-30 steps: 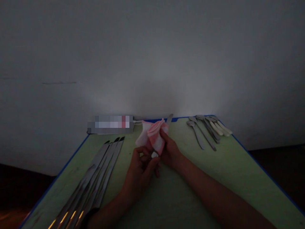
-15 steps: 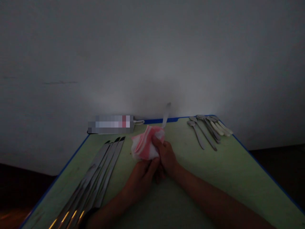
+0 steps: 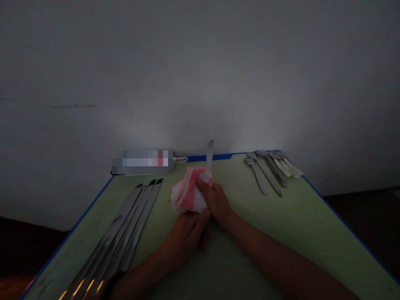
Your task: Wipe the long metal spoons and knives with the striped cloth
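A pink and white striped cloth (image 3: 189, 196) is bunched around a metal table knife (image 3: 210, 154), whose rounded blade sticks up beyond its top edge. My right hand (image 3: 218, 204) is closed on the cloth, its thumb pressed over the folds. Just below, my left hand (image 3: 186, 235) is closed at the knife's lower end, against the bottom of the cloth. The lower end itself is hidden by the hands and cloth. Several long table knives (image 3: 125, 229) lie side by side to the left of my left arm.
Several spoons (image 3: 265, 166), some with white handles, lie at the back right of the green table (image 3: 250, 233) with blue edging. A blurred-out box-like object (image 3: 142, 162) with a white loop (image 3: 180, 159) stands at the back left. A grey wall (image 3: 200, 75) rises directly behind.
The knife blade has tipped from leaning right to nearly upright and shifted slightly left and down. Both hands remain closed on the cloth and knife. The view has shifted slightly.
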A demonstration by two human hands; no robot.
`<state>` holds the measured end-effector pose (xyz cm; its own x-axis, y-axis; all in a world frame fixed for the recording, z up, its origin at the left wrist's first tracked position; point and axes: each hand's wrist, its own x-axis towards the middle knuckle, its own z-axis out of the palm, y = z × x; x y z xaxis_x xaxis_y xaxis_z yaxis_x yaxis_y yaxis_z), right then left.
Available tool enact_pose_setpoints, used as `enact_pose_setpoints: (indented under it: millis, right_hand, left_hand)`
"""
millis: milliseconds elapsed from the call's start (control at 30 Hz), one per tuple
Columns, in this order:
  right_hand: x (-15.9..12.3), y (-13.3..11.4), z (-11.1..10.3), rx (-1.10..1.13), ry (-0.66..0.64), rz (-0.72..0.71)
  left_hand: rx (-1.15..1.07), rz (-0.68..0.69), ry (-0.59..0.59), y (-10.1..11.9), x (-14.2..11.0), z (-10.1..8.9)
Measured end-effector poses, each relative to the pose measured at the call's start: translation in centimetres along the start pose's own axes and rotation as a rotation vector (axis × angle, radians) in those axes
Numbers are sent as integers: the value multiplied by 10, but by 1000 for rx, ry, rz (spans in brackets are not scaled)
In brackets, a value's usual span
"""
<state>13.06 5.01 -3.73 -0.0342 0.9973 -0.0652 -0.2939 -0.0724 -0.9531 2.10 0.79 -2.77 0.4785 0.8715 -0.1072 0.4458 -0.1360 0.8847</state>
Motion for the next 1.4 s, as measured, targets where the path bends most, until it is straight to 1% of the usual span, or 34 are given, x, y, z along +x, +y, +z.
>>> enact_pose_setpoints:
  millis: [67, 167, 233, 267, 333, 433, 533, 600, 733, 800, 900, 1067, 1133, 1267, 1400]
  right_hand:
    - [5, 0, -1, 69, 40, 37]
    - [15, -1, -5, 288, 113, 102]
    - [19, 0, -7, 411, 123, 124]
    - [21, 0, -8, 424, 115, 127]
    - [21, 1, -8, 362, 86, 113]
    - [16, 2, -7, 198, 58, 84]
    - [13, 0, -7, 96, 64, 47]
    - [14, 0, -7, 56, 119, 29]
    - [17, 2, -7, 46, 244, 3]
    - [20, 3, -8, 52, 262, -10]
    - [24, 4, -13, 70, 310, -30]
    - [35, 4, -28, 121, 381, -66]
    - [40, 2, -34, 126, 412, -59]
    - [44, -3, -40, 165, 471, -26]
    - [45, -8, -45, 212, 520, -31]
  left_hand:
    - [65, 35, -71, 2, -3, 1]
    - [228, 151, -159, 6, -8, 3]
    - [314, 196, -160, 9, -10, 3]
    - [327, 195, -141, 10, -10, 3]
    - [280, 158, -83, 9, -8, 2]
    - [199, 64, 1, 4, -3, 2]
    - [301, 3, 85, -2, 1, 4]
    - [459, 4, 73, -4, 0, 7]
    - [807, -42, -45, -3, -3, 12]
    - [877, -77, -58, 0, -4, 13]
    - [896, -73, -87, 5, -5, 13]
    - [878, -61, -134, 12, -8, 12]
    - [864, -48, -131, 12, -8, 12]
    - [835, 23, -117, 7, -10, 13]
    - [782, 22, -113, 4, -13, 15]
